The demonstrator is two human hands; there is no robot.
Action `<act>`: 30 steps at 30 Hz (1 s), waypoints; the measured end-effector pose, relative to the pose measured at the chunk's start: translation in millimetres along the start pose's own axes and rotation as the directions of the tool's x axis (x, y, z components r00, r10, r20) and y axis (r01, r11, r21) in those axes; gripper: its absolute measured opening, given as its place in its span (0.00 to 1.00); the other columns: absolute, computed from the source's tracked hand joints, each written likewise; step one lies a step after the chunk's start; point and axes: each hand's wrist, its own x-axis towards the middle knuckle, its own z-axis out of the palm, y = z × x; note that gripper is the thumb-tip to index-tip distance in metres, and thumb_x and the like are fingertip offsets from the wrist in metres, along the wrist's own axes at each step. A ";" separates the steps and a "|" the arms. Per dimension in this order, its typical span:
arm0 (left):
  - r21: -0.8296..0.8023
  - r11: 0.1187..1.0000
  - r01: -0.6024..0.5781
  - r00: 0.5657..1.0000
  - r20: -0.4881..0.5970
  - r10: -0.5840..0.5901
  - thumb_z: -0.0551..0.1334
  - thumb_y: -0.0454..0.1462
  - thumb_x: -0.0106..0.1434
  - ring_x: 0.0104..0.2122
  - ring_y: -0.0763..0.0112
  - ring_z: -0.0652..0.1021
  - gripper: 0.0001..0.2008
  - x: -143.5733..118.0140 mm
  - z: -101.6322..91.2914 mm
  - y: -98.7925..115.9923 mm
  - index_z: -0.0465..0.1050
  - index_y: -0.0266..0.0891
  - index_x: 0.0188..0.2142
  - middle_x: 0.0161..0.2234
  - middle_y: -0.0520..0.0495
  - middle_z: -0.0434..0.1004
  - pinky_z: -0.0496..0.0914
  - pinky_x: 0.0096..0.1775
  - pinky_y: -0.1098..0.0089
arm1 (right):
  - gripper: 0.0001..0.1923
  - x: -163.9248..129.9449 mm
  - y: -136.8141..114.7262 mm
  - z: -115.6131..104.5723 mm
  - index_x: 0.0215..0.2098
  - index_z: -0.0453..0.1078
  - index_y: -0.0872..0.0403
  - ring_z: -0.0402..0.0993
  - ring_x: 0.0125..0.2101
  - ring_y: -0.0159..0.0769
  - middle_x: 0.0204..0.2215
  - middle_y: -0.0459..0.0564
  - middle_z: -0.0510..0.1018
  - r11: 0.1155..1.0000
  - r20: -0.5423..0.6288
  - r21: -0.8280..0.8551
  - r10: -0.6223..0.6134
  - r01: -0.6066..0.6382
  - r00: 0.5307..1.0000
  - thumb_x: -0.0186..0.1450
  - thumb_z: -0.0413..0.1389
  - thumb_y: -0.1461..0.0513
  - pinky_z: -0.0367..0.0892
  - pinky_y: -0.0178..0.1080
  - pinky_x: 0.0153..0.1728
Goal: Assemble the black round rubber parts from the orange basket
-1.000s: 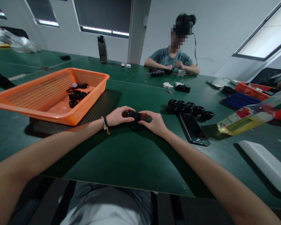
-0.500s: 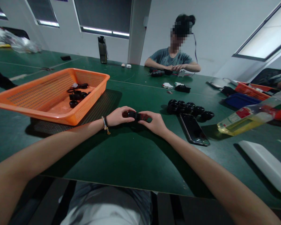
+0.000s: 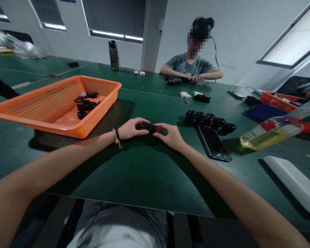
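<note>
Just above the green table, a small black round part is gripped between both hands. My left hand pinches its left side with thumb and fingers. From the right, my right hand pinches the other end; whether that end is a separate piece, I cannot tell. To the right of my hands stands a cluster of several similar black round parts. An orange basket on the left holds several black parts and a dark cord-like item.
A phone lies beside the black cluster. Right of it are a tilted bottle of yellow liquid and a white block. Across the table a person sits near a power drill. A dark drinking bottle stands at the back.
My hands and the black part look nearly the same. The hands of the person opposite have shifted slightly.
</note>
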 end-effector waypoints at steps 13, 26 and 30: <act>-0.001 1.000 -0.015 1.000 -0.004 0.015 0.63 0.42 0.52 0.35 0.71 0.73 0.20 0.4 0.2 -0.7 0.69 0.33 0.43 0.40 0.44 0.72 0.67 0.37 0.71 | 0.16 -1.1 1.8 1.7 0.40 0.69 0.54 0.73 0.28 0.33 0.28 0.46 0.77 0.998 -0.003 0.058 0.000 0.000 1.000 0.52 0.60 0.65 0.69 0.37 0.32; -0.004 1.000 -0.008 1.000 -0.012 0.008 0.63 0.42 0.52 0.35 0.71 0.72 0.20 0.4 0.6 -1.1 0.69 0.34 0.43 0.40 0.44 0.72 0.67 0.37 0.71 | 0.14 -1.2 0.0 0.0 0.39 0.69 0.53 0.73 0.29 0.33 0.28 0.45 0.76 0.997 0.016 0.078 0.013 -0.015 1.000 0.54 0.59 0.63 0.69 0.38 0.34; 0.008 1.000 -0.008 1.000 -0.017 0.008 0.63 0.42 0.52 0.36 0.70 0.73 0.20 0.4 0.4 -1.3 0.69 0.34 0.43 0.40 0.44 0.72 0.67 0.38 0.70 | 0.13 -1.3 -1.3 -0.2 0.39 0.69 0.53 0.73 0.28 0.33 0.28 0.45 0.77 0.997 0.019 0.078 0.027 -0.029 0.999 0.54 0.59 0.63 0.69 0.38 0.34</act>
